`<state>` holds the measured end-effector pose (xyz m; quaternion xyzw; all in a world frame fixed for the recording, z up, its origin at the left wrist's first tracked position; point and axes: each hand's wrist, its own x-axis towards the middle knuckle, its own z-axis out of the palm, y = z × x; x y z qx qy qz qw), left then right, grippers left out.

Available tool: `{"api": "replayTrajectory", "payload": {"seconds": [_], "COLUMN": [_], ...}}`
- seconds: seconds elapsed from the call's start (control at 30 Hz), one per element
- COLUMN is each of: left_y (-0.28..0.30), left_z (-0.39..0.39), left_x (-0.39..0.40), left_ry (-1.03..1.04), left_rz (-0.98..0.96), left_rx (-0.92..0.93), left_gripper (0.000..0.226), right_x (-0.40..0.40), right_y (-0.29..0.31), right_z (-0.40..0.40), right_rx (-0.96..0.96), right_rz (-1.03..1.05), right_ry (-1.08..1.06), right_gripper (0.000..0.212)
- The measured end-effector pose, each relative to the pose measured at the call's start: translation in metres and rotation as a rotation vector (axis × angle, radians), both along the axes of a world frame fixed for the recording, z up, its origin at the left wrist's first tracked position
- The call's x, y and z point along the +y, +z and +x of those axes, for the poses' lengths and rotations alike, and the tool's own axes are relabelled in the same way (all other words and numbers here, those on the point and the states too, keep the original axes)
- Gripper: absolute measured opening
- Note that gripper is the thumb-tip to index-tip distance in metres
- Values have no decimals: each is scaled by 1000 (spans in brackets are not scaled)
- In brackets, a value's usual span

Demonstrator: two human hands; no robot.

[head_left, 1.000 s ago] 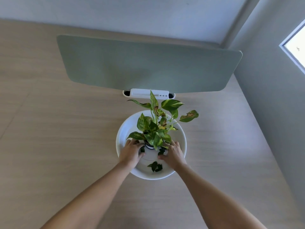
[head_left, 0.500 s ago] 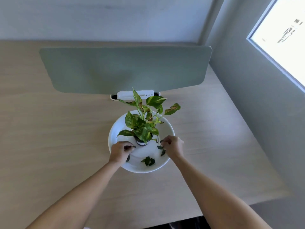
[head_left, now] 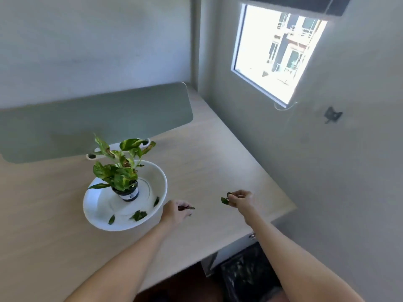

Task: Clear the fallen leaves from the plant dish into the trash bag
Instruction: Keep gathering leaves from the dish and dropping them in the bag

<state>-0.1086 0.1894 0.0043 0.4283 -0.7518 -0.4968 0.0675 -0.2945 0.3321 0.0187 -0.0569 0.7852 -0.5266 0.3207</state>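
Observation:
A white plant dish (head_left: 98, 211) sits on the wooden desk with a small potted plant (head_left: 118, 171) at its middle. Three dark fallen leaves lie in the dish: one at the front left (head_left: 111, 219), a clump at the front (head_left: 139, 215), one at the right wall (head_left: 156, 201). My left hand (head_left: 176, 211) hovers just right of the dish, pinching a small leaf (head_left: 190, 207). My right hand (head_left: 241, 199) is farther right over the desk, holding another leaf (head_left: 224, 200). A black trash bag (head_left: 246, 275) stands on the floor below the desk's right front corner.
A green divider panel (head_left: 98, 118) stands along the desk's back with a white clamp (head_left: 113, 147) behind the plant. Grey walls close the back and right sides; a window (head_left: 277, 53) is in the right wall. The desk edge (head_left: 281, 214) runs diagonally near my right hand.
Both hands lifted out of the dish, each with a leaf, and moved right over the desk. My view swung right, bringing the trash bag and window into sight.

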Motion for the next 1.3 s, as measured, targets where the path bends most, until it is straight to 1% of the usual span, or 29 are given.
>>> {"api": "replayTrajectory", "payload": {"seconds": [0.07,0.1,0.17,0.23,0.3,0.4,0.47,0.6,0.73,0.83,0.93,1.0,1.1,1.2,1.3], "left_y": [-6,-8,-8,-17,-29,-56,-70,-112,-157,-175,-187,-188,-182,-164,-138], "left_z": [-32,-45,-63,-81,-91,-107,-111,-124,-132,-136,-139,-139,-138,-137,-137], "left_x": [43,63,101,142,174,208,218,232,231,229,224,221,217,216,214], "left_ry": [-46,-79,-148,-230,-304,-369,-364,-320,-277,-304,-323,-326,-344,-360,-416], "left_rz": [42,61,81,90,107,122,128,191,281,310,270,258,251,265,298], "left_rx": [29,40,19,-12,-67,-155,-206,-292,-353,-398,-424,-443,-441,-428,-403], "left_gripper": [31,33,29,19,5,8,9,9,21,35,39,38,37,36,33], "right_x": [64,91,141,188,218,245,248,247,235,228,225,223,220,219,219], "right_y": [-5,-8,-22,-39,-53,-81,-95,-140,-186,-209,-224,-227,-218,-199,-172], "right_z": [-21,-28,-37,-43,-40,-38,-32,-30,-33,-37,-40,-40,-41,-42,-48], "right_rx": [3,31,67,28,-28,-88,-130,-200,-261,-299,-335,-349,-351,-326,-287], "right_rz": [11,51,143,177,207,246,273,301,316,337,344,338,327,298,273], "right_ry": [-72,-108,-177,-246,-291,-351,-350,-373,-393,-394,-407,-415,-426,-410,-403], "right_gripper": [7,7,11,16,12,9,5,8,6,12,24,30,33,33,28]}}
